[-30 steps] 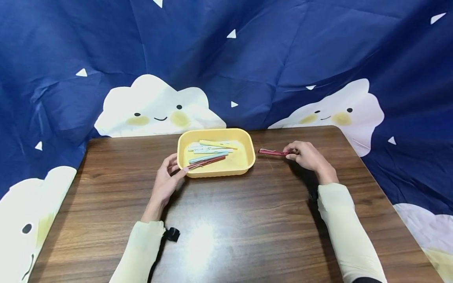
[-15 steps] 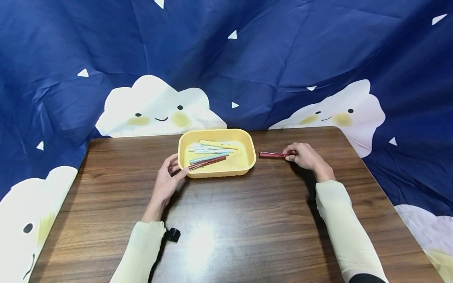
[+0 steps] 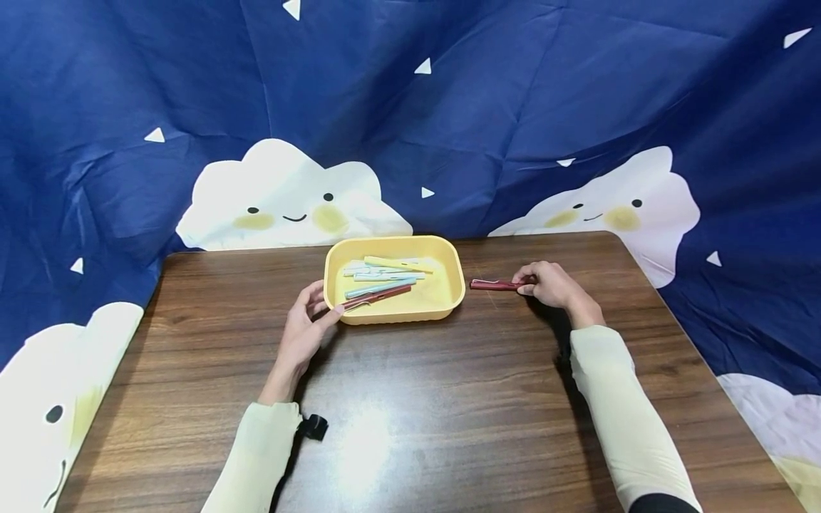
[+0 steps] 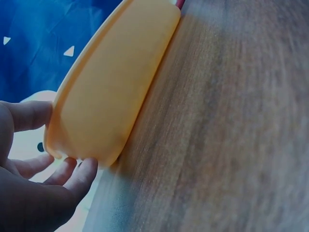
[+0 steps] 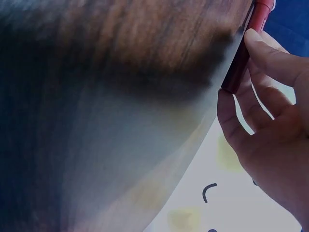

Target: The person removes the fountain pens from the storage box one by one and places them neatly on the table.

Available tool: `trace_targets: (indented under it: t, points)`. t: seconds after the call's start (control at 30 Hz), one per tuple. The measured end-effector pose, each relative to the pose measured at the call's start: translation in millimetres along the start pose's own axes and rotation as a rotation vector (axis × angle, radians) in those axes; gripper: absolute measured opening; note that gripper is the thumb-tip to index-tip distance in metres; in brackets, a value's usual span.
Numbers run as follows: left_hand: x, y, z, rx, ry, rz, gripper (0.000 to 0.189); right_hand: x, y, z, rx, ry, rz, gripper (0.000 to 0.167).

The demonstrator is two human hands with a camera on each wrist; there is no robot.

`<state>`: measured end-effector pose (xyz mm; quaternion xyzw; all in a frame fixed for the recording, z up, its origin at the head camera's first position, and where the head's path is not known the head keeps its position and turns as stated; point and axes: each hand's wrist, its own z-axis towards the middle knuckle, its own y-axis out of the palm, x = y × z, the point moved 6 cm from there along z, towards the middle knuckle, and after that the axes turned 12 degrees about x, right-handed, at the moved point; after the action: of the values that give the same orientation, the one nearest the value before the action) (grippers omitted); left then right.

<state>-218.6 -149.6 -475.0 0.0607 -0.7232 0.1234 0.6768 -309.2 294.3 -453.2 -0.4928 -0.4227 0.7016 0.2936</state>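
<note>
My left hand (image 3: pixel 303 333) grips the left end of a shallow yellow plastic tray (image 3: pixel 400 317). Its thumb lies over the front left rim, and in the left wrist view the fingertips press against the outer wall (image 4: pixel 106 87). Inside the tray lie a dark red pen (image 3: pixel 381 293), a light blue pen (image 3: pixel 380 287), a yellow pen (image 3: pixel 399 264) and some pale ones. Just right of the tray, my right hand (image 3: pixel 553 283) pinches another dark red pen (image 3: pixel 492 285) by one end. That pen (image 5: pixel 241 60) is held between thumb and fingers, low over the table or touching it.
The tray stands near the back edge of a brown wood-grain table (image 3: pixel 442 399). Behind the table hangs a dark blue cloth (image 3: pixel 462 107) with white clouds and triangles. A black strap piece (image 3: pixel 314 427) sticks out at my left wrist.
My right hand has lowered its red pen and brought it slightly nearer to me, level with the tabletop. The left hand and the tray have stayed in place.
</note>
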Motion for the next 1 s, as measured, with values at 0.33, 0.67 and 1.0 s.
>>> trace_targets:
  t: [0.33,0.67,1.0]
  points:
    - [0.8,0.0,-0.7,-0.002,0.003,-0.002,0.065,3.0,3.9,0.8,-0.02,0.057,0.008,0.007]
    - [-1.7,0.6,1.0,-0.002,0.001,-0.003,0.064,5.6,1.9,-1.2,-0.014,0.071,0.018,0.011]
    - [-0.5,0.4,-0.2,-0.003,-0.004,-0.01,0.064,4.1,-5.2,-1.2,0.011,0.098,0.05,0.014]
